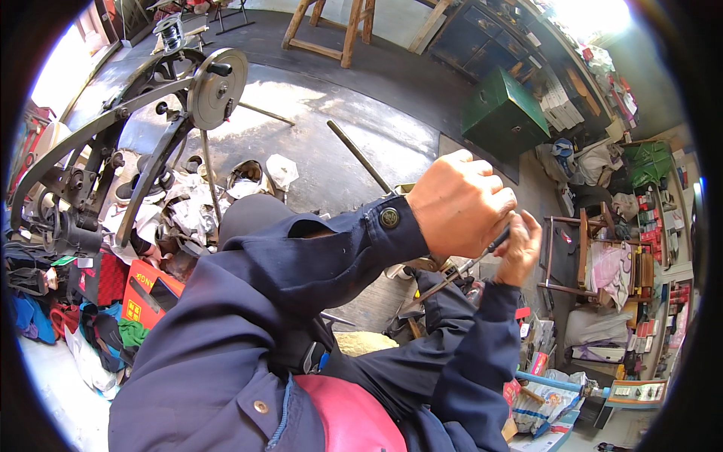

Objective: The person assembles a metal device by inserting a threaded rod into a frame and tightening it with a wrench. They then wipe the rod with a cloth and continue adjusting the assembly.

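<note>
Slim grey metal rod-shaped tool (472,264), dark upper end, qty 1: in R hand (520,250), grip closed on it; shaft slants down-left, below L hand (458,207), grip curled, hold hidden, can't tell.

Head-worn fisheye view, facing down
From above, it looks forward past the close left hand (459,205) and right hand (520,252) to the floor (410,84) farther off, edges bending rimward.

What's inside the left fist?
Contents not visible: the back of the left hand covers its palm. Just beside it, a slim rod with a dark section and metal shaft shows at the right hand; whether it reaches into the fist is hidden.
</note>
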Motion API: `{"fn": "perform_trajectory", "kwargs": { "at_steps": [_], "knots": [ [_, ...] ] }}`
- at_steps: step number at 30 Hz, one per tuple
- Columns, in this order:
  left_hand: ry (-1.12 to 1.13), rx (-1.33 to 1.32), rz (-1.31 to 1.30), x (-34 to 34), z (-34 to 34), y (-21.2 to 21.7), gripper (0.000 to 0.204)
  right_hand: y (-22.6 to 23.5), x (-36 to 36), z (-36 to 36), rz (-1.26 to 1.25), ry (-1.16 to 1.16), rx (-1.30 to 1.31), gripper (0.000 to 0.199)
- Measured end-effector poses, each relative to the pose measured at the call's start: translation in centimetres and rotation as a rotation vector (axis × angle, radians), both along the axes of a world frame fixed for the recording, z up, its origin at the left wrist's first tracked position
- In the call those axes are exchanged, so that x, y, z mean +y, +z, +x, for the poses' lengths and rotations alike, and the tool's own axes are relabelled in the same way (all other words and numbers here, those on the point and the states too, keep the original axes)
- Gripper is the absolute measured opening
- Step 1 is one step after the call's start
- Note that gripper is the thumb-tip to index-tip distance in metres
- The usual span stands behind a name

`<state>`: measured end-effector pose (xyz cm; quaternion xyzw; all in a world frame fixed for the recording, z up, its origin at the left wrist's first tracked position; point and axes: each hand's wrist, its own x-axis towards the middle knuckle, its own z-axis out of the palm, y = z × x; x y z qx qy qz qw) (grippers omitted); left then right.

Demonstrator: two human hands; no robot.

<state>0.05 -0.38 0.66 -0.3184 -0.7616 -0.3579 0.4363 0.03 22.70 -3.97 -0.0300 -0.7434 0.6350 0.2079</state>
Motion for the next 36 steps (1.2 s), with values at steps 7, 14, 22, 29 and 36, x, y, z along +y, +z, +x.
{"fn": "perform_trajectory", "kwargs": {
  "at_steps": [7, 14, 22, 29, 36],
  "knots": [
    [0.007, 0.019, 0.025, 0.3, -0.3, 0.2, 0.013, -12.6, 2.2, 2.0, 0.028, 0.256, -0.287, 0.019],
    [0.039, -0.008, 0.017, -0.6, -1.1, 0.5, 0.012, -15.6, -7.4, 17.3, -0.583, 0.461, -0.623, 0.074],
    [0.084, 0.020, -0.010, -1.3, -2.9, 0.5, 0.011, -2.9, -9.8, 19.9, -0.573, 0.765, -0.569, 0.019],
    [-0.024, -0.089, -0.066, 0.6, -1.6, 0.6, 0.012, 3.5, -7.5, 14.2, 0.073, 0.431, 0.156, 0.021],
    [-0.095, -0.150, -0.041, 1.2, 0.1, 0.7, 0.023, 2.5, -0.1, 4.0, 0.011, -0.068, -0.098, 0.044]
  ]
}}
